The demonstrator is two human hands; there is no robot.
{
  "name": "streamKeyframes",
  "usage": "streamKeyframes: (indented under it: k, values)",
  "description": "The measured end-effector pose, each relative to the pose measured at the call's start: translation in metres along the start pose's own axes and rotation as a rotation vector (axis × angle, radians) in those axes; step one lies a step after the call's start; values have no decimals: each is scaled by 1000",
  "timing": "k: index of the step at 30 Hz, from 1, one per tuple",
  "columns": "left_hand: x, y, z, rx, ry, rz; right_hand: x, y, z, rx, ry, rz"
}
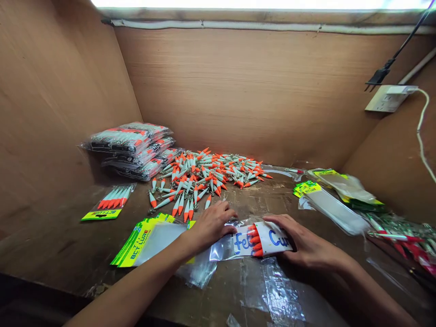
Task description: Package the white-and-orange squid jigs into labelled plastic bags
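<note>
A clear plastic packet (238, 243) lies on the wooden bench between my hands, with a white card lettered in blue and several orange-tipped lures (255, 240) at its mouth. My left hand (213, 222) rests on the packet's left end, fingers curled down onto it. My right hand (304, 245) holds the right end, where the white card wraps the lures, fingers pressed around it. A big heap of loose white and orange lures (204, 177) lies just beyond my hands.
A stack of empty yellow-headed bags (143, 240) lies at the left. One filled packet (109, 202) sits further left, and piled filled packets (132, 147) stand at the back left. More bags (334, 204) and lures lie right. Wooden walls enclose the bench; a wall socket (388, 97) is at right.
</note>
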State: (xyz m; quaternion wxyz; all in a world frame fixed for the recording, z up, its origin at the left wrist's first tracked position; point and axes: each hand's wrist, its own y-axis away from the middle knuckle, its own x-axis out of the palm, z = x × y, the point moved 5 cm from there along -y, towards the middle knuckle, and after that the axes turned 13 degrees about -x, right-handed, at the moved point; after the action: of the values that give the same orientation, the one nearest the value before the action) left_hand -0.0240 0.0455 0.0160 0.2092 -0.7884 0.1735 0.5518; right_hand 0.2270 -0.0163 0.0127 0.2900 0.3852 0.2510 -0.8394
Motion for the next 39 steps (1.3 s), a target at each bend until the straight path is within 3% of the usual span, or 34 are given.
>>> streamKeyframes:
  k: [2,6,10,17,23,30,39]
  values:
    - [-3,3,-6,-30,-16,-42,4,-1,-1,13,-4,2]
    - [5,16,-27,-36,103,130,10,-1,-4,39,-11,5]
    - [14,25,-44,-20,81,142,11,0,-7,38,-9,-7]
    - [12,-6,-31,58,196,347,10,-1,-7,1,-18,-14]
    - [4,-25,-26,106,239,218,10,-3,-5,-9,-29,-23]
    - [10,-25,-21,94,378,283,8,-4,0,-15,-43,-40]
    - [15,-15,-43,65,503,219,14,-6,13,-55,26,-64]
